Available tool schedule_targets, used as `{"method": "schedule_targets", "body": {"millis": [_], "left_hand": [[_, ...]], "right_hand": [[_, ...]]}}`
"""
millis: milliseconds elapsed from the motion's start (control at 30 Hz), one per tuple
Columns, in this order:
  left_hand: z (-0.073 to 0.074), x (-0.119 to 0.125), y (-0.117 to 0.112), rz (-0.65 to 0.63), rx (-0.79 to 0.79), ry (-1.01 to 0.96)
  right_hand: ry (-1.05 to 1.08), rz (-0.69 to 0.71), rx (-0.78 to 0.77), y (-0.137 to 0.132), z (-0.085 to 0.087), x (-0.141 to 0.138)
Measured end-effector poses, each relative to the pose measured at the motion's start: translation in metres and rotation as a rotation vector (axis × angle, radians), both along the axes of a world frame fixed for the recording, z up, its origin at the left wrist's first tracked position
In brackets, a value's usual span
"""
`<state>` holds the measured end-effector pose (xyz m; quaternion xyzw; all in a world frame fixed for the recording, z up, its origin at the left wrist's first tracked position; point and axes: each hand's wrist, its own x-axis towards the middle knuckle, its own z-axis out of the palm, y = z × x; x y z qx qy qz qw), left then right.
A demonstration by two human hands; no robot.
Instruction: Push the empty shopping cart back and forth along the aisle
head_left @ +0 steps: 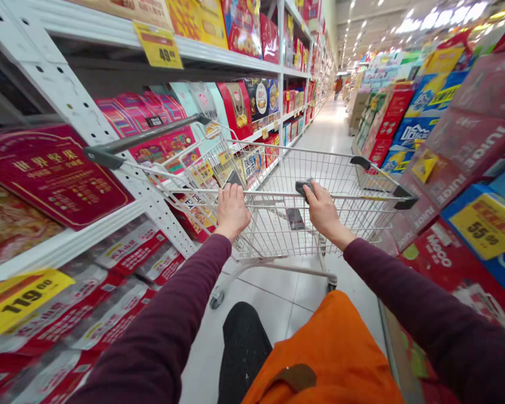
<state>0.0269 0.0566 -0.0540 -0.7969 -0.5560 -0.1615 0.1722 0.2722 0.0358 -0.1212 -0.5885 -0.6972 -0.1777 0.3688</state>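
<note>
A wire shopping cart (328, 168) stands in the aisle in front of me, and its basket looks empty. My left hand (232, 210) is closed over the cart's rear top bar (269, 194). My right hand (322, 212) is closed on a dark grip piece (303, 187) on the same bar. Both arms wear dark purple sleeves. An orange apron (324, 353) and a dark knee show below.
A second cart with a grey handle (147, 136) sits against the left shelving (67, 241), which holds red gift boxes and yellow price tags. Stacked juice and snack cartons (467, 146) line the right. The tiled aisle (328, 129) runs ahead, with a person far off.
</note>
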Motion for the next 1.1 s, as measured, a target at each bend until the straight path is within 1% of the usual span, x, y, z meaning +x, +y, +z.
{"method": "schedule_targets", "body": {"millis": [133,200,233,300,333,433,533,567,633,800,867,900,967,1100], "left_hand": [[0.000,0.013,-0.002,0.042,-0.011,-0.005],[0.002,0.013,-0.003,0.024,-0.027,0.009],[0.003,0.011,-0.004,-0.004,-0.037,0.026],[0.006,0.003,-0.004,-0.055,-0.043,0.060],[0.006,-0.002,-0.005,-0.059,-0.034,0.066],[0.006,-0.013,-0.006,-0.001,0.006,0.050],[0.005,-0.013,-0.008,0.026,-0.005,0.036],[0.005,-0.011,-0.008,0.029,-0.013,0.033],[0.005,-0.005,-0.009,0.036,-0.025,0.033],[0.009,0.004,-0.010,0.039,-0.033,0.041],[0.011,0.001,-0.010,0.003,-0.026,0.059],[0.012,-0.002,-0.009,-0.026,-0.024,0.075],[0.014,-0.012,-0.008,-0.061,-0.005,0.096],[0.014,-0.029,-0.004,-0.029,0.051,0.073]], "right_hand": [[-0.034,0.085,0.018,0.014,0.005,-0.039],[-0.052,0.114,0.022,0.019,0.009,-0.053],[-0.057,0.124,0.028,0.020,0.010,-0.056],[-0.062,0.141,0.043,0.020,0.011,-0.051],[-0.060,0.146,0.051,0.019,0.010,-0.044],[-0.035,0.143,0.067,0.017,0.005,-0.016],[0.019,0.138,0.081,0.017,0.000,0.003],[0.040,0.143,0.082,0.018,-0.001,0.004],[0.080,0.160,0.076,0.022,-0.002,-0.006],[0.086,0.199,0.049,0.033,0.007,-0.057],[0.057,0.205,0.050,0.034,0.012,-0.068],[0.040,0.209,0.052,0.034,0.013,-0.069],[0.011,0.217,0.057,0.034,0.014,-0.061],[0.019,0.195,0.074,0.031,0.007,-0.025]]}}
